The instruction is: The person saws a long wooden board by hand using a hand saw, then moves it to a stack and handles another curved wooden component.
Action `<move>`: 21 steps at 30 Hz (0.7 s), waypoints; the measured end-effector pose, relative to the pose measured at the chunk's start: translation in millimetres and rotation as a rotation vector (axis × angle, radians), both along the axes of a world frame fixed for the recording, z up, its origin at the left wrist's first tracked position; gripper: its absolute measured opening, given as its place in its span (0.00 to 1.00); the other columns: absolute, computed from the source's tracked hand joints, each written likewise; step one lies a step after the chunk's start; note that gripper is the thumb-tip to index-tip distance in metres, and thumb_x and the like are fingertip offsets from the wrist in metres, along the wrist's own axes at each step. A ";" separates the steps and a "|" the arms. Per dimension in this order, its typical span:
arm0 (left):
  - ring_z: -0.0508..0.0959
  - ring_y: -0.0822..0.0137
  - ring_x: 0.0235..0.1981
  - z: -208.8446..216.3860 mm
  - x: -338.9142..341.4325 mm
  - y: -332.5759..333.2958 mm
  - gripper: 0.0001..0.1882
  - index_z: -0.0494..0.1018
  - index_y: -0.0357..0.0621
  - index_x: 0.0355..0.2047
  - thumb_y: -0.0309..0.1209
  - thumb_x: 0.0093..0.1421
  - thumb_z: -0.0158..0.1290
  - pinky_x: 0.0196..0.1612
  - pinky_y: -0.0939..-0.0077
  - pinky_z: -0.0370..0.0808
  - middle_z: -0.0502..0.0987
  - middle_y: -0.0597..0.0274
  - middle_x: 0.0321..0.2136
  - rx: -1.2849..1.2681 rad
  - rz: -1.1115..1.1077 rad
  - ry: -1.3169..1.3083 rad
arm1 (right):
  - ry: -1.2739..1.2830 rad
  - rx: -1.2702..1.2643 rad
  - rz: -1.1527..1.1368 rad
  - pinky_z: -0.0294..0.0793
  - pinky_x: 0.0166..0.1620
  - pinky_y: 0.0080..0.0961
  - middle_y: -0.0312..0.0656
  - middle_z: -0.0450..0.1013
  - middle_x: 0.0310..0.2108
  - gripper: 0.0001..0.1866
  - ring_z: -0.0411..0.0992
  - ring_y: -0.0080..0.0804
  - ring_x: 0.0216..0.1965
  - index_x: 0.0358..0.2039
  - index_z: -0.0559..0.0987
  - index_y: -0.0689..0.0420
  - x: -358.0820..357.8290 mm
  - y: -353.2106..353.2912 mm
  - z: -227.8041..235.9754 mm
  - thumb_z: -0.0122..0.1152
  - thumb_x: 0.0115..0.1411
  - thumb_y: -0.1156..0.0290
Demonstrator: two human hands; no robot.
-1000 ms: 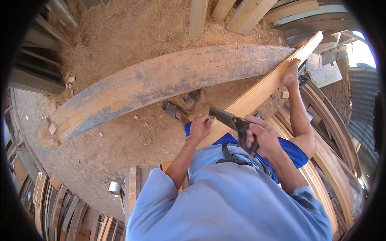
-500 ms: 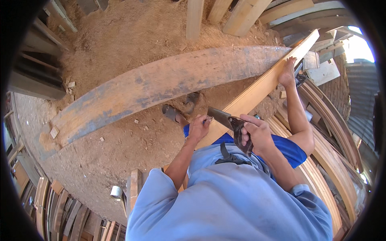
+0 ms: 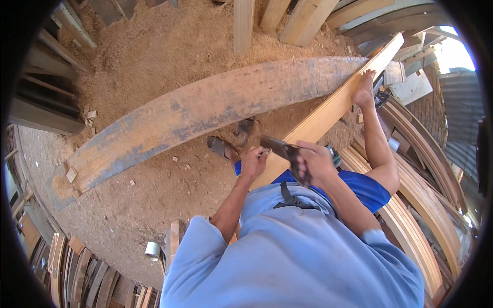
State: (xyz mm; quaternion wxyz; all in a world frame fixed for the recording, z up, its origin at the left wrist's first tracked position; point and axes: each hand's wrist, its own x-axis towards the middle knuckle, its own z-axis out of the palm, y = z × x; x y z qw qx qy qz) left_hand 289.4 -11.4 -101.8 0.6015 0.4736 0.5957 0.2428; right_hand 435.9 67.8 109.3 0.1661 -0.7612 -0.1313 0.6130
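Observation:
My right hand, blurred by motion, is closed round the dark handle of a handsaw. The saw's grey blade points left across a long pale wooden board; its teeth cannot be made out. My left hand is pinched closed beside the blade's tip, at the board's left edge. Something small and light shows at its fingertips, too small to name. The board slants from my lap up to the far right, over the end of a wide weathered plank. My bare right foot presses on it.
The weathered curved plank lies across the sawdust-covered ground. Upright timbers stand at the far side. Stacked boards fill the right, with more wood pieces at lower left. A whitish can stands near my left elbow.
My right hand has shifted a little left and away from my body with the handsaw, tilting its handle. My left hand stays nearly in place.

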 end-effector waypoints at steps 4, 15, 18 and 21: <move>0.81 0.50 0.39 9.0 1.9 5.1 0.10 0.82 0.46 0.41 0.33 0.62 0.56 0.44 0.59 0.77 0.81 0.49 0.36 0.004 0.001 0.054 | -0.075 -0.096 0.135 0.69 0.18 0.27 0.35 0.67 0.21 0.16 0.65 0.24 0.17 0.53 0.76 0.64 -11.9 28.6 -79.5 0.50 0.67 0.76; 0.81 0.49 0.39 17.6 -0.3 12.2 0.09 0.81 0.45 0.38 0.34 0.62 0.56 0.43 0.59 0.76 0.80 0.48 0.37 -0.057 -0.047 0.047 | -0.094 0.108 0.031 0.69 0.20 0.24 0.38 0.69 0.22 0.21 0.65 0.23 0.17 0.59 0.72 0.70 -10.4 -13.7 -25.1 0.49 0.66 0.78; 0.81 0.47 0.40 13.5 1.6 10.6 0.09 0.81 0.45 0.37 0.34 0.61 0.56 0.43 0.57 0.76 0.80 0.48 0.37 0.013 -0.024 0.070 | -0.060 0.131 0.106 0.70 0.21 0.24 0.37 0.69 0.23 0.20 0.66 0.22 0.18 0.58 0.72 0.69 -16.6 -17.7 -57.2 0.49 0.66 0.78; 0.80 0.46 0.40 8.1 -7.4 8.9 0.09 0.81 0.44 0.37 0.34 0.61 0.56 0.43 0.56 0.75 0.80 0.48 0.36 -0.043 -0.065 0.074 | -0.002 0.134 0.169 0.69 0.20 0.23 0.37 0.69 0.22 0.20 0.67 0.22 0.18 0.58 0.73 0.70 -7.8 -7.1 -10.2 0.47 0.66 0.79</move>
